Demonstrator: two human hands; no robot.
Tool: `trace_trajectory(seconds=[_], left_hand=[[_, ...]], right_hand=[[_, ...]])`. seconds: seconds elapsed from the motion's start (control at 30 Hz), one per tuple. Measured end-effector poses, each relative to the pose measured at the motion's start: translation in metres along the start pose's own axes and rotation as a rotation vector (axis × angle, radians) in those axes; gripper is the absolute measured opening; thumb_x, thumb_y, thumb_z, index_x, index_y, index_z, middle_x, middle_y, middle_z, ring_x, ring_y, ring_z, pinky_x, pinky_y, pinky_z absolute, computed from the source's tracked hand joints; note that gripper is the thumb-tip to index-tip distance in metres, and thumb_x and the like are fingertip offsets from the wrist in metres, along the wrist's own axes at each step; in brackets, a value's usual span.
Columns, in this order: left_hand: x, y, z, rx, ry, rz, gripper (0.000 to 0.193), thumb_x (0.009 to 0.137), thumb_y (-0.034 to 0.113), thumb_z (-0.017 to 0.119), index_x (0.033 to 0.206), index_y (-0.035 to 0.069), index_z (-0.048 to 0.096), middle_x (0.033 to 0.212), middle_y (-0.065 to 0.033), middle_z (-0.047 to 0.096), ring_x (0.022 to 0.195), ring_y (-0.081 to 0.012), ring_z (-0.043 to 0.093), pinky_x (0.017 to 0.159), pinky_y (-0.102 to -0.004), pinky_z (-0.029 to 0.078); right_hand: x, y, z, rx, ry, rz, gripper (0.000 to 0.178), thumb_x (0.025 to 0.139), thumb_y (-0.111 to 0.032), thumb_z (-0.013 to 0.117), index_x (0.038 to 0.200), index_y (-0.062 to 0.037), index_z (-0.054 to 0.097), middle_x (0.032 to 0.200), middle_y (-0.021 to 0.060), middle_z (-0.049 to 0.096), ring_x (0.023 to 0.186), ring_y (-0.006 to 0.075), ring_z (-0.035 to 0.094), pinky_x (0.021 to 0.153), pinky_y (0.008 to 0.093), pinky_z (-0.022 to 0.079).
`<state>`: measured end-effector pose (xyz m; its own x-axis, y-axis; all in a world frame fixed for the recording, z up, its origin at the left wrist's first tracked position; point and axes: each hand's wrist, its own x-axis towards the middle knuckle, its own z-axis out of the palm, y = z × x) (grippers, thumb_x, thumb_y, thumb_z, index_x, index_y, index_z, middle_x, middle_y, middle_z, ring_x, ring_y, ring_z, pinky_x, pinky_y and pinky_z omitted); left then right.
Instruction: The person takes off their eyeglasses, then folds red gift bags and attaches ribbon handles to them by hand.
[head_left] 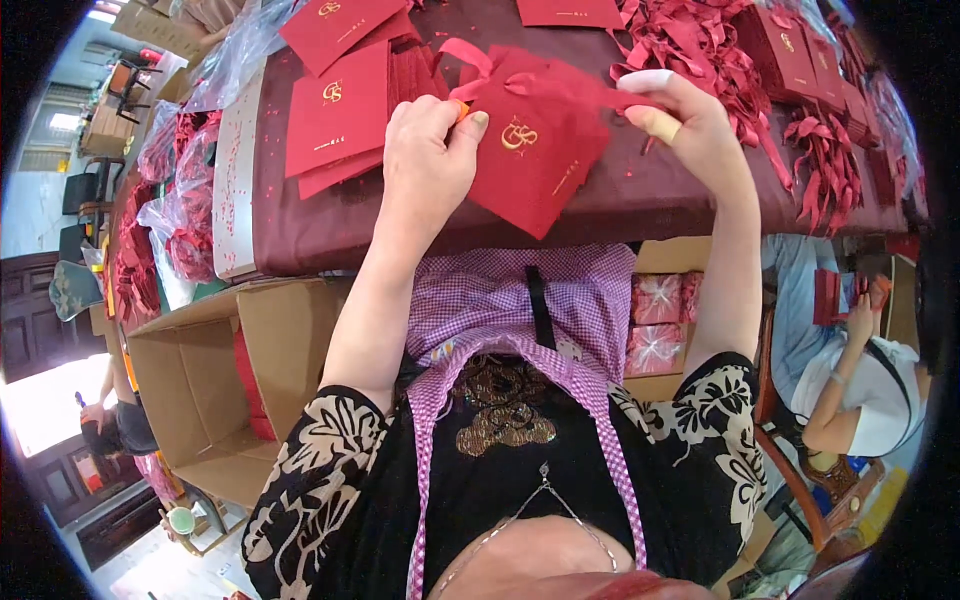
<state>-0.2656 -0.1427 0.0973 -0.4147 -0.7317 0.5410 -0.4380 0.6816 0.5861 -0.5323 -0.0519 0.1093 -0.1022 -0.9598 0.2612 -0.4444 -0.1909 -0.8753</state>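
Observation:
A red square card or paper pouch [545, 150] with gold print hangs tilted between my hands, one corner down over the table's front edge. At its top is a red ribbon [468, 55] with a knot or bow. My left hand [432, 150] is closed at the card's left edge, pinching the ribbon, with an orange bit showing at the fingers. My right hand [695, 125] pinches the ribbon's other end, pulled out to the right. White and pale yellow covers sit on its fingertips. The card's upper part is blurred.
Stacks of red cards [335, 105] lie left on the dark red tablecloth [680, 190]. Loose red ribbons [690, 60] are heaped at back right, beside more card stacks [785, 60]. An open cardboard box [215, 360] stands below left. Another person [855, 390] works at right.

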Motion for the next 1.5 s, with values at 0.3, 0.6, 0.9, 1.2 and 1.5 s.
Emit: trace_trajectory(seconds=[0.3, 0.6, 0.9, 1.2, 1.5], left_hand=[[0.014, -0.004, 0.010, -0.037, -0.029, -0.191, 0.020, 0.086, 0.017, 0.065, 0.088, -0.003, 0.064, 0.056, -0.0045, 0.046, 0.056, -0.0063, 0.042, 0.051, -0.0270, 0.037], [0.014, -0.011, 0.016, -0.530, -0.256, -0.474, 0.019, 0.089, 0.010, 0.060, 0.097, -0.005, 0.066, 0.080, 0.0011, 0.064, 0.073, -0.0051, 0.054, 0.066, -0.0215, 0.043], [0.010, -0.010, 0.009, -0.912, -0.402, -0.477, 0.030, 0.089, 0.002, 0.053, 0.117, -0.007, 0.059, 0.110, -0.0062, 0.064, 0.098, -0.0101, 0.059, 0.091, -0.0243, 0.045], [0.009, -0.004, 0.009, -0.834, -0.380, -0.450, 0.027, 0.090, 0.003, 0.052, 0.113, -0.006, 0.060, 0.093, -0.0030, 0.065, 0.081, -0.0060, 0.056, 0.072, -0.0220, 0.046], [0.009, -0.004, 0.009, -0.778, -0.431, -0.404, 0.026, 0.090, 0.003, 0.056, 0.114, -0.005, 0.060, 0.102, -0.0016, 0.064, 0.092, -0.0061, 0.057, 0.083, -0.0211, 0.046]], right_hand=[[-0.020, -0.008, -0.034, 0.806, -0.157, -0.296, 0.028, 0.093, -0.018, 0.058, 0.111, 0.0032, 0.060, 0.077, 0.0089, 0.060, 0.062, 0.0148, 0.053, 0.057, 0.0255, 0.042], [-0.023, -0.008, -0.018, 0.819, 0.008, -0.316, 0.032, 0.093, 0.000, 0.050, 0.123, 0.0079, 0.053, 0.108, 0.0211, 0.064, 0.095, 0.0282, 0.066, 0.085, 0.0383, 0.054], [-0.020, -0.008, 0.028, 0.383, 0.075, 0.002, 0.019, 0.092, -0.008, 0.059, 0.107, -0.0011, 0.067, 0.088, 0.0051, 0.068, 0.079, 0.0108, 0.064, 0.068, 0.0223, 0.050], [-0.022, -0.006, 0.050, 0.616, -0.035, 0.097, 0.034, 0.092, 0.000, 0.053, 0.125, -0.0010, 0.055, 0.106, 0.0096, 0.066, 0.097, 0.0168, 0.065, 0.078, 0.0250, 0.051], [-0.019, 0.005, 0.067, 0.261, 0.203, -0.019, 0.014, 0.088, 0.000, 0.062, 0.100, -0.0010, 0.068, 0.090, 0.0035, 0.069, 0.088, 0.0101, 0.063, 0.076, 0.0221, 0.050]])
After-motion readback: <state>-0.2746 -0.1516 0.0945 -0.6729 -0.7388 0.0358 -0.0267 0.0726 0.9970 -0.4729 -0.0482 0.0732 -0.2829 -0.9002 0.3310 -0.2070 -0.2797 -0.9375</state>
